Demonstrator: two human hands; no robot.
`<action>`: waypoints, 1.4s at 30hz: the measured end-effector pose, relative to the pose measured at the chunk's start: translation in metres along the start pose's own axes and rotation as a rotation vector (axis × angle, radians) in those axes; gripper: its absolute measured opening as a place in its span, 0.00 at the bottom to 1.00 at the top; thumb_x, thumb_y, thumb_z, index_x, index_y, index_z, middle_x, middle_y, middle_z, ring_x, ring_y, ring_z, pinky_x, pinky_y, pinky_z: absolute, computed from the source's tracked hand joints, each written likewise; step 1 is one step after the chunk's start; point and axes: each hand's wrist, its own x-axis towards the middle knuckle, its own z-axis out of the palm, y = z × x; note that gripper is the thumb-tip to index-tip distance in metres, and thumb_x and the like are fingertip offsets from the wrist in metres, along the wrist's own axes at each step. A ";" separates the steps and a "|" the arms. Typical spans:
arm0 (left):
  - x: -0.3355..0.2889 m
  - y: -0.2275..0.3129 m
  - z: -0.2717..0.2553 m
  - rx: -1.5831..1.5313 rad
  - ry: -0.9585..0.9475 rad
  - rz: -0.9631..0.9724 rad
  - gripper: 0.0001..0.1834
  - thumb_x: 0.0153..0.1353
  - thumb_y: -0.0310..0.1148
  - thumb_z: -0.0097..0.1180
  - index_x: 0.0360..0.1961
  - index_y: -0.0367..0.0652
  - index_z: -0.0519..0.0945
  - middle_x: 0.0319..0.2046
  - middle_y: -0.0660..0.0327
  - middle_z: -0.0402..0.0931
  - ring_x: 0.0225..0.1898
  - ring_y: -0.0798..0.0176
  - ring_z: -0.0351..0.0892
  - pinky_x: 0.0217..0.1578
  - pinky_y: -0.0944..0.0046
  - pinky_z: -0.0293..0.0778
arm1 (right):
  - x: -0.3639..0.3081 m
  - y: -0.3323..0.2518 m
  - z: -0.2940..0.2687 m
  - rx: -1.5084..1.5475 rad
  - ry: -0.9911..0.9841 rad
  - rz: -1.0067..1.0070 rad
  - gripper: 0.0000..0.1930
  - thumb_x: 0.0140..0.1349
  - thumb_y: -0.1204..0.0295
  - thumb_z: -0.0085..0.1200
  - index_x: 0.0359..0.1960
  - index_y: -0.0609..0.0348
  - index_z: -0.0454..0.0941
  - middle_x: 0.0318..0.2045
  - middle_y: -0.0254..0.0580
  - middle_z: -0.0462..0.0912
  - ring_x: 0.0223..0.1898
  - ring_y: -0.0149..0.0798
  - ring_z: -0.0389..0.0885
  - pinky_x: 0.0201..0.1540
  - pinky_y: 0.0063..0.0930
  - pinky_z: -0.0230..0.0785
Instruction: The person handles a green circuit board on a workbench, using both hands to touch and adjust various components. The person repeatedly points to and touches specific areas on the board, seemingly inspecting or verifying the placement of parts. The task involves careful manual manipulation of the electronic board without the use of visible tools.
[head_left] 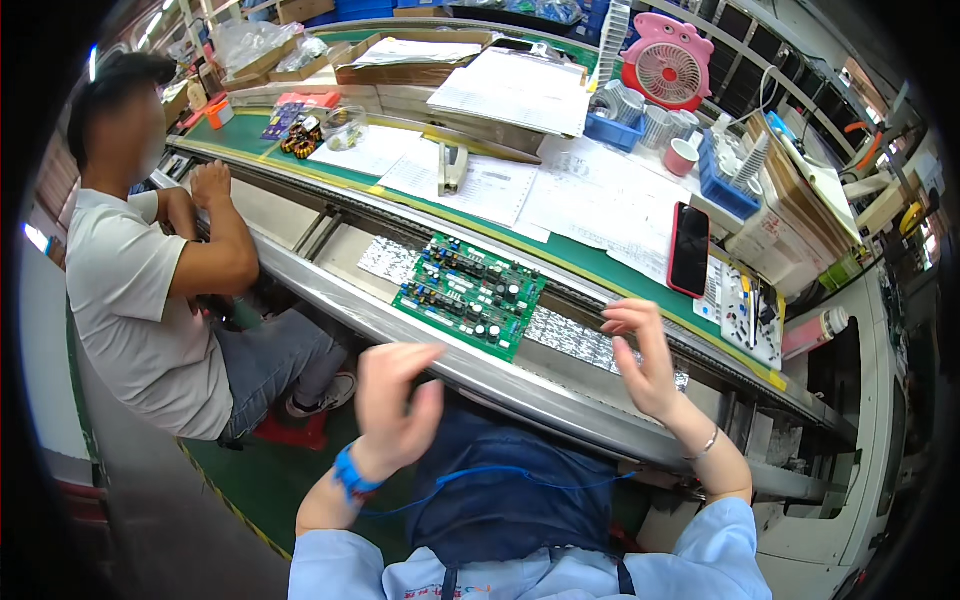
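A green circuit board (468,292) populated with black and silver components lies across the rails of the conveyor track in front of me. My left hand (398,405) hovers at the near rail, left of the board's front edge, with fingers apart and nothing in it; a blue wrist strap with a cord circles that wrist. Over the track to the right of the board, my right hand (643,358) is raised with thumb and fingers spread, holding nothing. Neither hand touches the board. Silver foil-like strips (570,340) show on the track at both sides of it.
Beyond the track, a green-topped bench bears papers (610,205), a stapler (452,168), a phone (688,250), a pink fan (668,62), blue bins (612,130) and a tray of small parts (745,320). A co-worker (150,270) sits at the left, arms at the conveyor edge.
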 end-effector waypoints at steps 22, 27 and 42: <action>-0.006 -0.044 0.063 0.349 -0.286 -0.048 0.20 0.44 0.24 0.49 0.43 0.38 0.71 0.48 0.57 0.74 0.44 0.55 0.68 0.47 0.58 0.57 | -0.007 0.038 0.047 -0.016 -0.128 0.110 0.09 0.57 0.81 0.48 0.39 0.61 0.74 0.39 0.44 0.71 0.41 0.43 0.74 0.42 0.30 0.68; -0.002 -0.044 0.063 0.313 -0.208 -0.031 0.20 0.45 0.24 0.48 0.44 0.37 0.71 0.47 0.57 0.74 0.46 0.54 0.69 0.49 0.57 0.56 | -0.005 0.039 0.049 -0.011 -0.117 0.088 0.08 0.57 0.80 0.48 0.39 0.60 0.74 0.39 0.44 0.72 0.39 0.42 0.75 0.40 0.30 0.68; 0.055 -0.044 0.091 0.297 -0.501 -0.036 0.22 0.48 0.25 0.44 0.48 0.34 0.70 0.41 0.56 0.76 0.51 0.53 0.67 0.50 0.53 0.55 | -0.007 0.042 0.041 0.033 -0.108 0.197 0.10 0.56 0.83 0.47 0.39 0.61 0.75 0.39 0.44 0.71 0.41 0.40 0.74 0.43 0.28 0.68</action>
